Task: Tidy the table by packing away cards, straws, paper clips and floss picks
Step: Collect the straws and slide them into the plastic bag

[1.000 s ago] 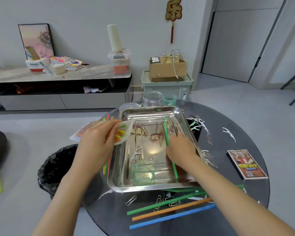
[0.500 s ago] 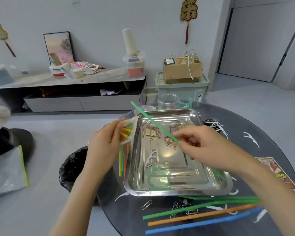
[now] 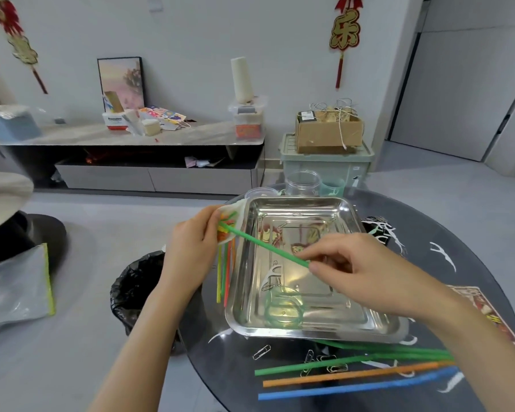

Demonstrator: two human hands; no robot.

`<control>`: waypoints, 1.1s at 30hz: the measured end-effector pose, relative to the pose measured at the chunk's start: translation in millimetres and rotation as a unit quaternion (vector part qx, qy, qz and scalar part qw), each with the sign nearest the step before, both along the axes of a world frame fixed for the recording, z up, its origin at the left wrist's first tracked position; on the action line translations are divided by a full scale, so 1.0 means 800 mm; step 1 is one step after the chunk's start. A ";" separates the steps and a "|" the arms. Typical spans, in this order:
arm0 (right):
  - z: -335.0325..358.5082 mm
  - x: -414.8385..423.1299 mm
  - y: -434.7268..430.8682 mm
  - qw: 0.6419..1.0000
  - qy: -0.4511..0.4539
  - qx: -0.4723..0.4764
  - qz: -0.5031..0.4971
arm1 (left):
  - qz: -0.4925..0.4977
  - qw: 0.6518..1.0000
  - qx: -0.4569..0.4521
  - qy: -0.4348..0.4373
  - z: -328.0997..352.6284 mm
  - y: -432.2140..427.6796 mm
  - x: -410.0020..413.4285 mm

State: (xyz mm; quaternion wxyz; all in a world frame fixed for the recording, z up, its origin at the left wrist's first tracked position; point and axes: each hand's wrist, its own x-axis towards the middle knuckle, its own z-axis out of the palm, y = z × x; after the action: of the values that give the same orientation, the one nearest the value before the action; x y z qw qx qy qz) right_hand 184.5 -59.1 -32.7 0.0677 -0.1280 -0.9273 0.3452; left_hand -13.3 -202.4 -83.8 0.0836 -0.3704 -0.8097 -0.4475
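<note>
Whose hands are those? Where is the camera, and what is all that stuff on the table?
There is no machine here: these are a person's two bare hands. The camera sits on the person's head and looks down, so you see roughly what they see. The left hand holds a clear bag with coloured straws in it. The right hand pinches one green straw, whose far end is at the bag's mouth. Below them a shiny metal tray stands on a dark round table, with a floss pick lying in it. In front of the tray lie more straws, green, orange and blue, and loose paper clips. A pack of cards lies to the right.
</note>
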 end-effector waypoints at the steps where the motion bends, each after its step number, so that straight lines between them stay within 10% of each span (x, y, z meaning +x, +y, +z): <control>1: 0.003 -0.005 -0.004 1.000 0.007 -0.005 0.003 | -0.001 1.000 -0.008 0.005 0.000 0.000 0.000; 5: 0.020 -0.036 -0.014 0.988 0.029 -0.149 -0.008 | -0.007 0.998 -0.039 0.038 -0.001 0.000 0.003; 10: 0.022 -0.090 -0.028 0.890 0.044 -0.453 -0.014 | 0.002 1.000 -0.017 0.024 0.001 -0.001 0.002; 17: -0.001 -0.093 -0.046 0.798 0.057 -0.585 0.132 | -0.003 0.998 0.030 -0.053 0.010 -0.014 -0.009; 23: 0.002 -0.086 -0.070 0.896 0.069 -0.413 0.147 | 0.004 0.997 0.046 -0.058 0.013 -0.021 -0.016; 33: 0.017 -0.121 -0.089 0.926 0.085 -0.359 0.078 | 0.004 0.995 0.079 -0.067 0.016 -0.041 -0.022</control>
State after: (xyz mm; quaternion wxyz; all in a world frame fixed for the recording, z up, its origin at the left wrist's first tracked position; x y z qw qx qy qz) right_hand 87.6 -130.3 -19.3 0.0684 -0.0410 -0.7396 0.6684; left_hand -31.0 -235.5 -71.3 0.0597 -0.3285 -0.7769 -0.5338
